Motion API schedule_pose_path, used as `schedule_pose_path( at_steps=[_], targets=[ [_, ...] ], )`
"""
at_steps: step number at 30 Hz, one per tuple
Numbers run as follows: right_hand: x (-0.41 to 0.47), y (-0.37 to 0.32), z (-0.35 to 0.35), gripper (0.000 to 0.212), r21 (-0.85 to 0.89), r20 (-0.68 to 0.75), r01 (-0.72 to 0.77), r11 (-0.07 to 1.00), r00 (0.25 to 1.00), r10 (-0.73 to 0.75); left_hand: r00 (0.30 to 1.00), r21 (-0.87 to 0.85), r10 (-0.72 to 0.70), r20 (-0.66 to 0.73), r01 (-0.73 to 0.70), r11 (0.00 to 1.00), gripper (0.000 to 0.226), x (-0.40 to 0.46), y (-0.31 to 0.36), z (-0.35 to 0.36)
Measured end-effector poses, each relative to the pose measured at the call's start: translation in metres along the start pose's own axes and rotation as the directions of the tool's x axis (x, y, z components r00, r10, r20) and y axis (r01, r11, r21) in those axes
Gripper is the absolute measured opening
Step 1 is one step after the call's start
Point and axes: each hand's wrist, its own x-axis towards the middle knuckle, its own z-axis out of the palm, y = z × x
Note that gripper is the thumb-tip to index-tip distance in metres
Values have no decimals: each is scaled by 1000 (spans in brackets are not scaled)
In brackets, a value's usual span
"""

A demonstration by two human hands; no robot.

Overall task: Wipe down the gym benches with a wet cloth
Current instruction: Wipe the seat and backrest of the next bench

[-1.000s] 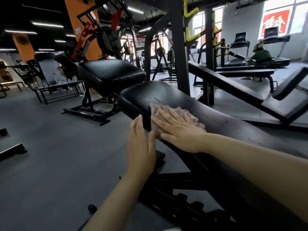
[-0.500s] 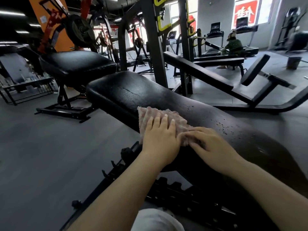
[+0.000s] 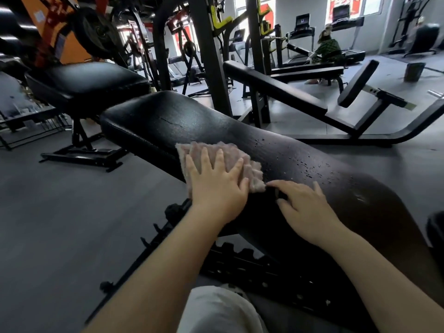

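Left hand (image 3: 216, 186) pressed flat on cloth (image 3: 249, 169) atop bench pad (image 3: 168, 121); right hand (image 3: 305, 205) lay loose, gripping nothing. Second bench (image 3: 89, 82) stood beyond; rack upright (image 3: 209, 68) behind pad.

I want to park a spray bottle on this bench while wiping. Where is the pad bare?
The bench pad is bare from its far end back to the cloth, and again on the droplet-speckled stretch right of the cloth. The near part is crowded: the left hand presses the cloth and the right hand rests beside it.
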Motion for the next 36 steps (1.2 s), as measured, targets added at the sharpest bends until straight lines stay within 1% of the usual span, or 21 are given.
schedule_pose_path(
  at_steps=[3, 5, 6, 8, 11, 13, 15, 17, 19, 21, 23, 24, 26, 27, 29, 31, 33, 36],
  targets=[
    [4, 3, -3, 45, 126, 8, -49, 991, 999, 48, 992, -14, 118, -33, -119, 993, 56, -32, 23, 10],
    [4, 5, -4, 48, 141, 16, -46, 989, 999, 45, 985, -2, 161, -54, -161, 987, 63, -36, 17, 14],
    [3, 6, -4, 50, 134, 20, -43, 990, 999, 41, 985, 7, 163, -55, -163, 987, 61, -30, 8, 13],
    [2, 5, -5, 52, 120, 29, -39, 992, 999, 36, 993, 24, 113, -46, -112, 993, 54, -10, -20, 9],
    [0, 2, -7, 53, 123, 24, -28, 992, 999, 25, 997, 10, -59, -50, 60, 998, 54, 21, -60, -4],
    [0, 3, -8, 53, 129, 26, -22, 991, 999, 19, 991, -29, -129, -42, 128, 991, 53, 27, -62, -5],
    [0, 4, -9, 54, 136, 36, -14, 991, 999, 9, 989, -52, -143, -34, 141, 989, 52, 20, -47, -5],
    [1, 5, -12, 54, 135, 50, -7, 991, 999, 0, 994, -58, -105, -30, 103, 993, 52, 5, -23, -1],
    [5, 7, -14, 54, 143, 63, 1, 990, 998, -10, 999, -40, -24, -22, 24, 999, 52, -15, 4, 4],
    [8, 10, -15, 54, 246, 49, 1, 969, 999, -14, 998, -37, 58, -11, -58, 998, 53, -35, 29, 8],
    [7, 14, -18, 53, 357, -14, -21, 934, 1000, 27, 992, -37, 124, 3, -124, 992, 57, -51, 47, 10],
    [4, 14, -19, 53, 358, -48, -32, 933, 997, 53, 988, -33, 154, 13, -153, 988, 57, -55, 51, 9],
    [-3, 15, -21, 53, 275, -114, -48, 960, 990, 82, 976, -21, 215, 38, -215, 976, 54, -56, 49, 9],
    [-7, 15, -23, 54, 238, -140, -42, 970, 987, 78, 970, -13, 241, 38, -240, 971, 54, -52, 42, 9],
    [-13, 16, -25, 54, 221, -150, -6, 975, 988, 40, 966, 4, 257, 28, -257, 966, 53, -36, 21, 6],
    [-18, 16, -25, 54, 229, -120, 13, 973, 993, 15, 981, 7, 191, 38, -192, 981, 53, -10, -6, 1],
    [-17, 15, -24, 55, 224, -97, 31, 974, 995, -9, 996, 20, 70, 63, -72, 997, 53, 19, -29, -6],
    [-10, 7, -24, 55, 222, -74, 42, 974, 997, -27, 993, 35, -56, 102, 53, 998, 53, 43, -33, -12]
  ],
)
